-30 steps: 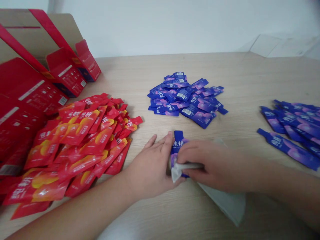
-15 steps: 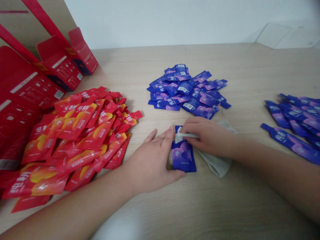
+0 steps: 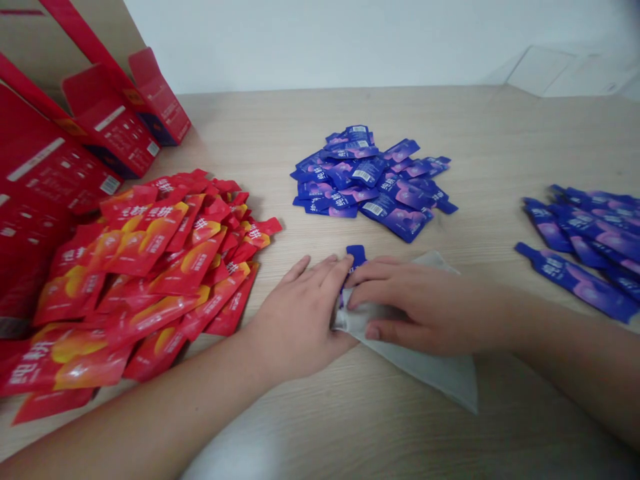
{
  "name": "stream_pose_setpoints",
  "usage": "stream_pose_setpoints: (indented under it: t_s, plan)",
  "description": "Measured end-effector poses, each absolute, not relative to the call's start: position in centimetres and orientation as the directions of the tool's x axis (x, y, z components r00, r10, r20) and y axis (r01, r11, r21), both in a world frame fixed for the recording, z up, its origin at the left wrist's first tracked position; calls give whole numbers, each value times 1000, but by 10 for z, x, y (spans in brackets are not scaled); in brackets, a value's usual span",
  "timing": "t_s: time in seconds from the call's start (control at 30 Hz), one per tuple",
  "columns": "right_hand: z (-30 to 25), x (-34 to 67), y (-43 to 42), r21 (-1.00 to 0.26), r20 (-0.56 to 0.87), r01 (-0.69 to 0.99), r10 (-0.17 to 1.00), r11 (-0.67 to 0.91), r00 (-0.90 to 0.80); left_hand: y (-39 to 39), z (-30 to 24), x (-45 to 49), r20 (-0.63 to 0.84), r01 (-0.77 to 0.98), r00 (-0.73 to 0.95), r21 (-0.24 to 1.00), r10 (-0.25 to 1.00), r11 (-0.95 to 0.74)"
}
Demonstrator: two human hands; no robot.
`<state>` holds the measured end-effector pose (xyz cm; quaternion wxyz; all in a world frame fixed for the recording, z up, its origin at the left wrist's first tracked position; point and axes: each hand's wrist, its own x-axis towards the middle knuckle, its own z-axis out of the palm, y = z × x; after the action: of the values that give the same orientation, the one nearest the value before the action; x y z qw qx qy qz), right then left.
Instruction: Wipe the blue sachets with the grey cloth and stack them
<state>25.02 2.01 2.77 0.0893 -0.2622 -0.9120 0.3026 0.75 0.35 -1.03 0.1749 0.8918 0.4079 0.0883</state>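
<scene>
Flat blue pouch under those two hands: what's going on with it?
A person's bare left hand lies along the left side of the flat blue plastic pouch, while the right hand rests on a greyish-white cloth that covers much of it. Beyond them is a pile of similar blue-and-purple pouches, with another group of blue pouches to the right. On the left, a heap of shiny red-and-orange pouches lies beside open red cardboard boxes.
</scene>
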Motion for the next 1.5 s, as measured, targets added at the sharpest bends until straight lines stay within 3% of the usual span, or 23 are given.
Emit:
stream_pose_setpoints:
  t_s: [0.23, 0.57, 0.77, 0.87, 1.0, 1.07, 1.2, 1.37, 1.5]
  plan:
    - [12, 244, 13, -483, 15, 517, 597, 707, -802, 4, -11, 8, 5, 698, 653, 386, 758, -604]
    - [20, 244, 1, -529, -33, 488, 558, 694, -829, 4, -9, 9, -21, 697, 654, 405, 757, -591]
    - [18, 242, 1, -550, 23, 446, 547, 706, -837, 5, -10, 5, -36, 692, 662, 413, 749, -592]
    - [16, 246, 3, -415, 120, 401, 486, 817, -866, 5, -11, 5, -16, 691, 657, 414, 754, -593]
    - [14, 250, 6, -116, 240, 400, 417, 909, -877, 3, -13, 6, 8, 698, 643, 405, 766, -590]
    - [14, 250, 6, -60, 275, 379, 380, 924, -883, 3, -13, 6, 22, 698, 642, 398, 766, -596]
    - [13, 247, 6, -164, 228, 350, 381, 922, -896, 4, -13, 6, 11, 697, 652, 385, 758, -605]
    - [12, 247, 4, -415, 105, 506, 592, 756, -799, 5, -11, 7, -5, 703, 648, 388, 761, -596]
    - [16, 247, 2, -473, 25, 573, 660, 670, -751, 5, -11, 8, -10, 702, 652, 386, 758, -599]
